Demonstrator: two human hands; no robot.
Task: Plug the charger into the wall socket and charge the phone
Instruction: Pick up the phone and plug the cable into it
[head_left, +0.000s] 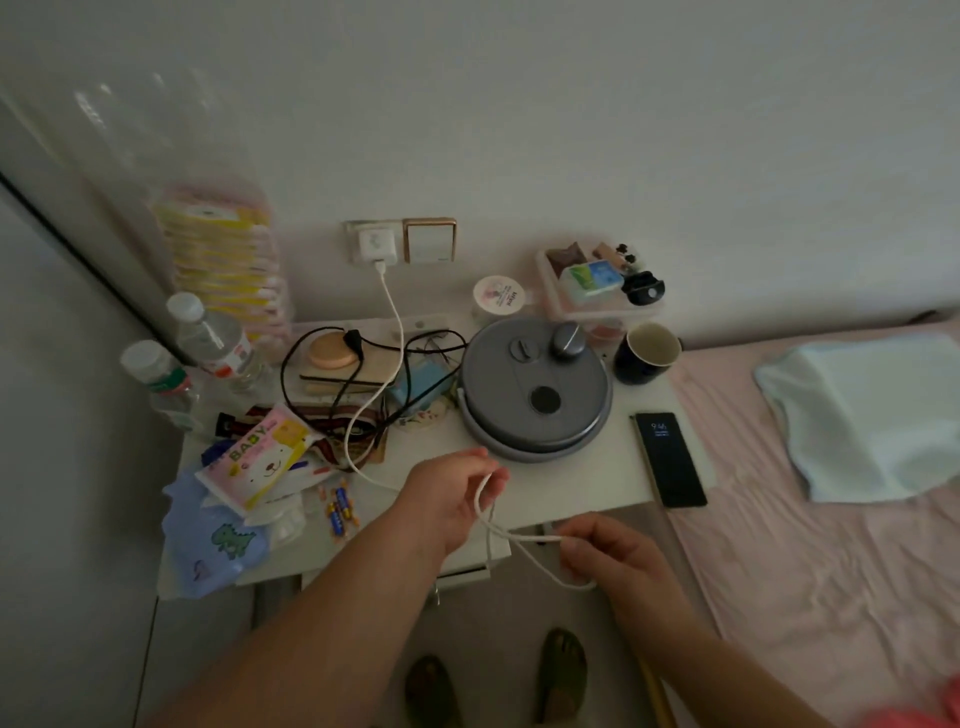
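The white bedside table (571, 483) is full of stuff, and the dark phone (669, 459) lies flat near its right edge, screen lit. The white charger (372, 245) already sits in the wall socket (358, 228). Its white cable (387, 317) is thin, light and floppy. The left hand (447, 499) pinches a loop of it, and the right hand (613, 556) pinches it further along. I think holding close to the stiff plug end works best, but that end is hidden.
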